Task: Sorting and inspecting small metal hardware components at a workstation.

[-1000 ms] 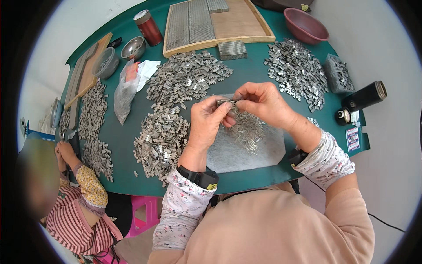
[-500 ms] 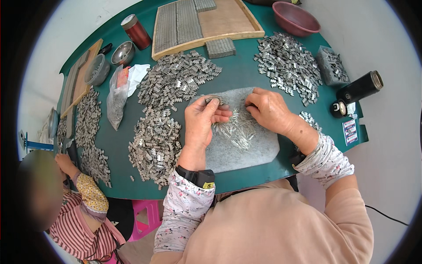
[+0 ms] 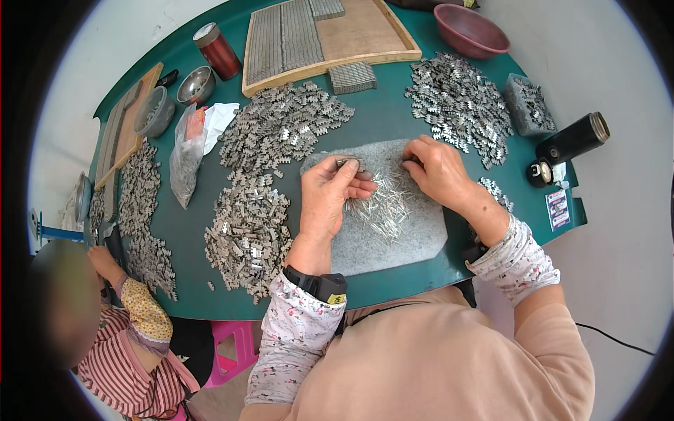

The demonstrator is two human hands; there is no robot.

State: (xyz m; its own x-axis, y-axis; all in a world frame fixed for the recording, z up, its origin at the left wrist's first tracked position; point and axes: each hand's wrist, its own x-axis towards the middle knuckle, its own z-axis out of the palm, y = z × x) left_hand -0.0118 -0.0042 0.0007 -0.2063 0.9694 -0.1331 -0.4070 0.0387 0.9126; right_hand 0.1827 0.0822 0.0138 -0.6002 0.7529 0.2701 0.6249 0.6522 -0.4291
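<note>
**Small metal piece held up, pins within reach**

Left hand [image 3: 328,193] raised a little over the grey foam mat [image 3: 414,238], fingers closed on a small grey metal piece [image 3: 346,163] pinched at the fingertips; held clear of the mat, likely so its edge faces the other hand. Right hand [image 3: 439,168] rests low on the far edge of the mat, fingers curled down and pressed to the foam; whether anything is under them I cannot tell

Loose heap of thin silvery pins [image 3: 379,203] lies on the mat between the two hands, just beside the left thumb. The foam probably keeps them from rolling off the green surface [image 3: 393,105]

Piles of notched grey metal parts sit on both sides: one big pile [image 3: 281,130] to the left, another [image 3: 456,102] to the right, sorted apart. Wooden tray [image 3: 365,38] at the back carries neat filled rows. Black cylindrical flask [image 3: 572,138] lies at the right edge, out of the way
</note>
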